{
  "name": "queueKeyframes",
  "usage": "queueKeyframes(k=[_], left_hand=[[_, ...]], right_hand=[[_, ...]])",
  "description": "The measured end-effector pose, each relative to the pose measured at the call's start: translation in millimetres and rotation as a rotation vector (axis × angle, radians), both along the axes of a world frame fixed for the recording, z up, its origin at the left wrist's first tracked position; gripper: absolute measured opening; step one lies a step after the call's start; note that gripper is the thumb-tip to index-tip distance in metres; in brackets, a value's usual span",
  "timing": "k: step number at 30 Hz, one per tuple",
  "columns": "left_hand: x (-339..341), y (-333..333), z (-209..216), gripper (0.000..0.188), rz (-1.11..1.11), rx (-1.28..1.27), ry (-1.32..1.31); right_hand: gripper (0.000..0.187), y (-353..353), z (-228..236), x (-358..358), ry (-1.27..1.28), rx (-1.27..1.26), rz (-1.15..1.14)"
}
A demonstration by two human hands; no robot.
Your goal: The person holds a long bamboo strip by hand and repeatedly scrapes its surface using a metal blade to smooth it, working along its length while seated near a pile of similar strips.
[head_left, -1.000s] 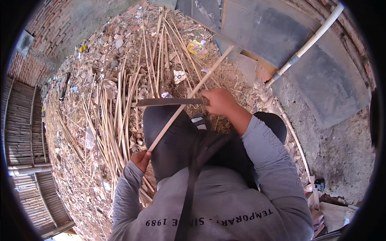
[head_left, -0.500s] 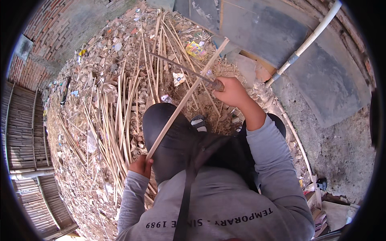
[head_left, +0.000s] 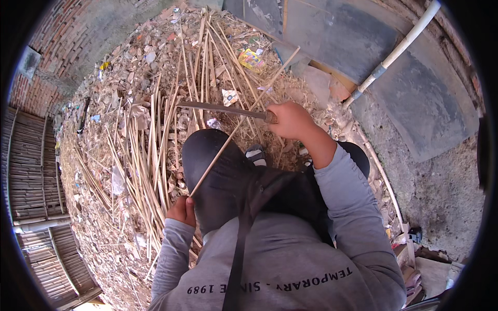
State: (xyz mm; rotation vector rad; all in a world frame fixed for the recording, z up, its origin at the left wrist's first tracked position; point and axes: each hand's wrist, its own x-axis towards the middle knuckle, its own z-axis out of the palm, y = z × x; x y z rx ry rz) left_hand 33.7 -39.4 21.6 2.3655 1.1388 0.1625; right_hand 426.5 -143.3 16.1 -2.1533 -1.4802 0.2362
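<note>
My left hand (head_left: 181,211) is closed round the near end of a long, pale bamboo strip (head_left: 217,156). The strip slants up and away to the right, passing over my left knee. In my right hand (head_left: 290,120) is the handle of a long-bladed knife (head_left: 220,108), its blade pointing left. The blade crosses the strip a short way in front of my right fist and appears to touch it. The strip now shows a narrow side to me.
Many loose bamboo strips (head_left: 139,176) lie to the left and ahead on ground littered with rubble and shavings. A yellow wrapper (head_left: 251,59) lies ahead. Dark panels (head_left: 340,39) and a pale pole (head_left: 392,54) lean at the right wall. A woven bamboo wall (head_left: 31,166) stands left.
The knife blade has swung down so that it lies nearly level, and my right hand has dropped slightly. The bamboo strip has been turned from its broad face to a narrow side.
</note>
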Motion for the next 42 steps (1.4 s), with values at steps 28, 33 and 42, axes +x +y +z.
queueKeyframes(k=[28,33,42], left_hand=[[-4,3,-10,0.044,-0.051,0.001,0.034],[0,3,-13,0.044,-0.042,0.067,0.077],[0,-1,-17,0.042,-0.064,0.116,0.059]], right_hand=[[0.037,9,4,-10,0.061,-0.238,0.048],[0.032,9,-22,15,0.288,-0.099,-0.131],[0.034,5,-21,7,0.210,-0.165,-0.043]])
